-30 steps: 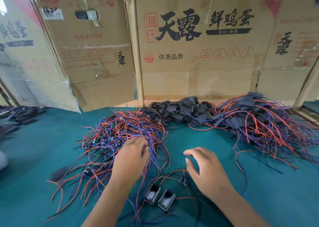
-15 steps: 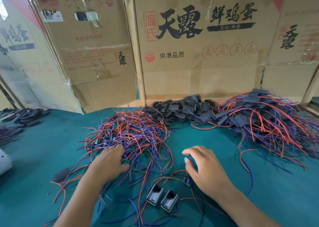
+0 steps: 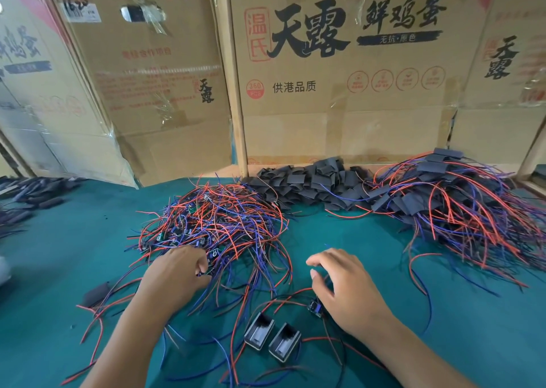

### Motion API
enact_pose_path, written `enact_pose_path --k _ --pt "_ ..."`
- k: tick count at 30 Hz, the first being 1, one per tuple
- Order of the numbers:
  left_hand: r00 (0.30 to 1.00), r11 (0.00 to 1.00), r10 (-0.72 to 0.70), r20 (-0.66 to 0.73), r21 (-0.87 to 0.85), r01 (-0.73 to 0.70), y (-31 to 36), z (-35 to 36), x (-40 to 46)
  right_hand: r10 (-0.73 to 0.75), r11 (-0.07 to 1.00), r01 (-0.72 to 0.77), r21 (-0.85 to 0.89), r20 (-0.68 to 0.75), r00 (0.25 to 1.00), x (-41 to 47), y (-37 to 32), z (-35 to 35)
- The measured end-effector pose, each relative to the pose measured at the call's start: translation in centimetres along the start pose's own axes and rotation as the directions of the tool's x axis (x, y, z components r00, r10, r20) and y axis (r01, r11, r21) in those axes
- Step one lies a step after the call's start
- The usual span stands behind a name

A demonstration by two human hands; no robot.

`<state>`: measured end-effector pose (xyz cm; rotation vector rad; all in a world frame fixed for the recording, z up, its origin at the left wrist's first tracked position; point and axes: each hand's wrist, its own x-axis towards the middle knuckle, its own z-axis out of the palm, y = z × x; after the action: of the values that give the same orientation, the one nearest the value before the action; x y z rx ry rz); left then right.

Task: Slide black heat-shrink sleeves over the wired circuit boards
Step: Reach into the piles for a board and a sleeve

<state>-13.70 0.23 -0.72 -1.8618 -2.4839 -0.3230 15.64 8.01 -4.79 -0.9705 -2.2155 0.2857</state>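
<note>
A tangle of red and blue wired circuit boards lies on the green table, left of centre. My left hand is at its near edge, fingers curled into the wires and pinching a small board. My right hand arches over the table with loosely curved fingers, thumb and forefinger apart, and nothing seen in its grasp. A small wired board lies by its palm. Loose black heat-shrink sleeves are heaped at the back. Sleeved boards with wires are piled at the right.
Two black open-ended rectangular pieces lie side by side near the front, between my arms. One black sleeve lies at the left among stray wires. Dark parts are heaped at the far left. Cardboard boxes wall off the back.
My left hand has pulled back and leftwards from the middle of the wire tangle to its near edge, and its fingers have closed on a board. My right hand has hardly moved.
</note>
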Motion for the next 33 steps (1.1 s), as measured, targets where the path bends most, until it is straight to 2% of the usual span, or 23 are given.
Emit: enact_pose_path --k 3,6,9,12,14,16,19,21,22,27,30,33 --pt "1.000 1.000 -0.014 -0.023 -0.027 0.013 0.4 -0.1 0.0 -0.011 1.000 0.011 -0.001 0.005 1.000 0.0 0.1 0.2" --pt "1.000 0.970 0.001 -0.010 -0.241 -0.003 0.0 -1.2 -0.1 -0.005 1.000 0.005 0.010 0.007 1.000 0.0 0.4 0.3" --pt "0.995 0.849 -0.001 0.102 -0.525 0.055 -0.1 -2.0 -0.5 -0.001 1.000 0.001 0.010 0.005 1.000 0.0 0.5 0.5" --pt "0.972 0.757 0.044 0.232 -0.642 0.119 0.4 -1.9 -0.9 -0.008 1.000 0.008 0.015 -0.004 1.000 0.0 0.5 0.6" --pt "0.957 0.664 0.061 0.283 -0.728 0.173 1.0 -1.9 -0.9 0.000 1.000 0.000 0.021 -0.004 1.000 0.0 0.5 0.6" --pt "0.951 0.521 0.064 0.302 -0.823 0.226 1.5 -1.9 -0.8 -0.001 1.000 0.001 0.021 0.000 1.000 0.0 0.6 0.6" --pt "0.960 0.289 0.084 0.267 -0.928 0.233 2.2 -2.1 -1.1 -0.003 1.000 0.002 0.018 0.012 1.000 -0.1 0.7 0.7" --pt "0.959 0.149 0.134 0.248 -0.962 0.228 2.8 -2.2 -1.4 0.013 1.000 -0.014 0.017 0.028 1.000 -0.1 0.8 0.7" --pt "0.960 0.115 0.157 0.231 -0.970 0.215 3.0 -2.3 -1.5 0.022 1.000 -0.022 0.020 0.034 0.999 -0.1 0.9 0.7" --pt "0.962 0.086 0.219 0.163 -0.985 0.148 4.0 -2.2 -1.8 0.018 1.000 -0.018 0.017 0.045 0.999 -0.1 1.2 1.0" --pt "0.953 0.031 0.248 0.174 -0.985 0.172 4.4 -2.3 -1.9 0.023 0.999 -0.025 0.022 0.062 0.998 -0.1 1.3 1.1" --pt "0.956 -0.040 0.265 0.127 -0.989 0.142 4.4 -2.4 -1.8 0.038 0.999 -0.040 0.026 0.077 0.996 -0.1 1.4 1.2"
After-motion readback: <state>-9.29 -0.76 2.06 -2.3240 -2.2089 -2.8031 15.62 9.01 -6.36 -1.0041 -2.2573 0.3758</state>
